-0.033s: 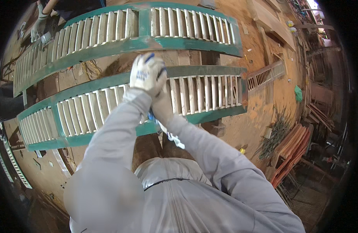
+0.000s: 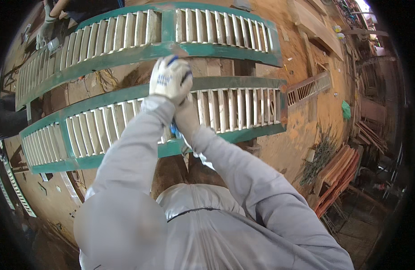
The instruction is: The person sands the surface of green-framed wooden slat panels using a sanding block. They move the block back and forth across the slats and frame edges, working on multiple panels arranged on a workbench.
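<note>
My left hand [image 2: 171, 82], in a white glove with blue patches, is above the nearer louvered shutter [image 2: 140, 93], a green frame with white worn slats. Its fingers curl closed; what they hold, if anything, is hidden. Close against the left wrist is my right hand [image 2: 186, 118], its fingers mostly hidden behind that wrist. A blue and white piece [image 2: 175, 130] shows below the right hand, seemingly held in it; I cannot make out its kind. Beyond the hands lies a second green louvered shutter [image 2: 169, 29].
At the upper left is another person's gloved hand [image 2: 44, 33] by the far shutter. A small slatted panel [image 2: 308, 87] lies to the right. Stacked reddish boards [image 2: 337, 180] and a heap of twigs [image 2: 322, 155] are at the lower right. Yellow cord [image 2: 106, 80] lies between the shutters.
Both hands have shifted slightly away from me, over the shutter. More of the blue piece shows under the right hand, and its white part hangs less far out.
</note>
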